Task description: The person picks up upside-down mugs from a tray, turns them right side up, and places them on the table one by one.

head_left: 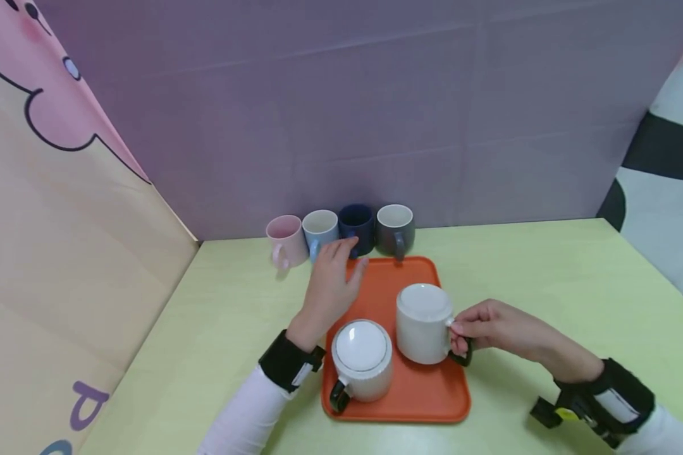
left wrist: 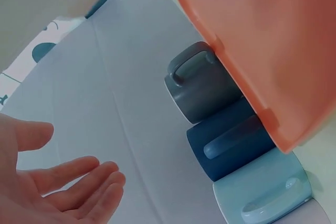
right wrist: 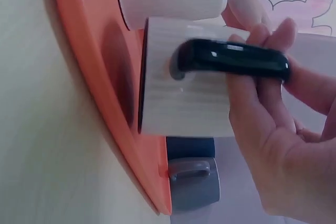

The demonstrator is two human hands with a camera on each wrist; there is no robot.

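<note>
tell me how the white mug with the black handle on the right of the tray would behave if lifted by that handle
The white mug looks like glazed ceramic, so probably rigid, fairly heavy for its size and breakable if dropped. The right hand grips only its black handle, off to one side, so it may tilt away. On the orange tray, its smooth base could slide.

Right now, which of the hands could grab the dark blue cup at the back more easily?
Probably the left hand: its open fingers already reach beside the dark blue cup. The right hand holds a white cup's handle.
</note>
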